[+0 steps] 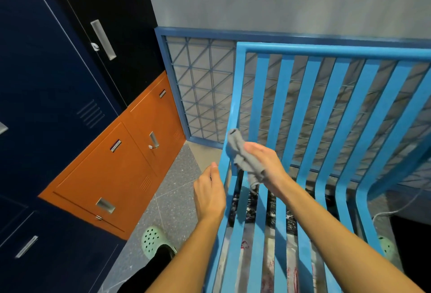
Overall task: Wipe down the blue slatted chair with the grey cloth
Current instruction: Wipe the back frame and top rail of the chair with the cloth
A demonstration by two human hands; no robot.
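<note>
Cloth (242,154), grey and bunched, is grasped in a person's right hand (264,161) and pressed against the left upright of a blue slatted chair (326,49), low on the backrest, at 4 o'clock from the frame's centre. The left hand (210,191), released and holding nothing, hangs at 8 o'clock from the cloth, just beside the seat's edge. Orange lockers (112,166) stand at 9 o'clock from the chair, and a green clog (155,241) shows at 7 o'clock.

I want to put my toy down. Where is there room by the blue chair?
The speckled floor between the orange lockers and the chair is bare, up to the green shoe. The seat slats right of the right hand holding the cloth are free. Under the seat it is crowded with bags.
</note>
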